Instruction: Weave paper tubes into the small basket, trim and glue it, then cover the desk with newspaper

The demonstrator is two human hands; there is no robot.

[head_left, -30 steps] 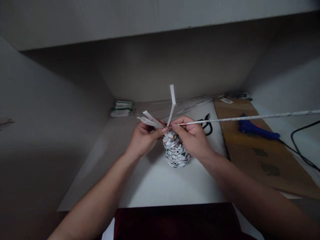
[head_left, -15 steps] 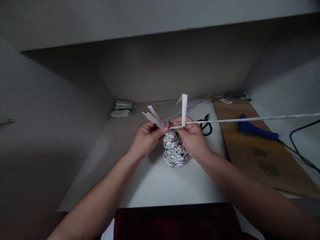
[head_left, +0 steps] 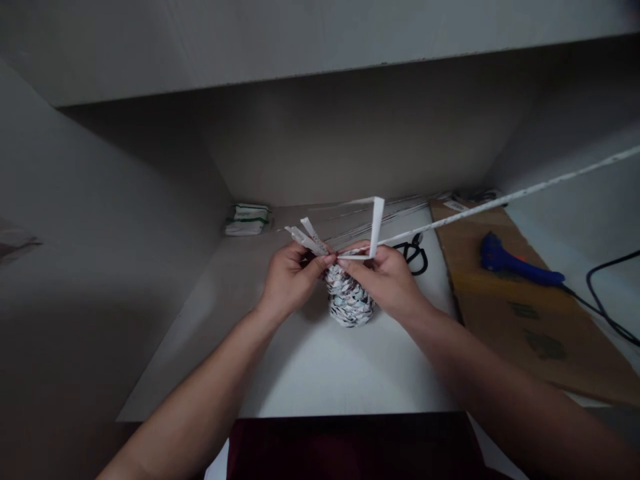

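Note:
A rounded woven piece of rolled printed paper [head_left: 351, 303] hangs or stands below my hands, over the white table. My left hand [head_left: 294, 275] pinches its narrow top, where flat paper strips [head_left: 306, 239] stick up to the left. My right hand [head_left: 387, 272] is closed at the same top, thumb and fingers on the paper strips there. A bent white strip [head_left: 377, 227] rises above the right hand. From the right hand a long thin paper tube [head_left: 500, 200] slants up to the right edge. The fingertips partly hide the weave.
On the right, a blue glue gun [head_left: 520, 263] with a black cord lies on a cardboard sheet [head_left: 480, 300]. Black-handled scissors [head_left: 417, 257] and thin paper tubes [head_left: 395, 217] lie behind my hands. A white-and-green packet [head_left: 247, 220] sits at the back left.
The long paper tube has swung from nearly level to slanting upward at the right. My right hand has shifted slightly, and the woven piece has tilted a little.

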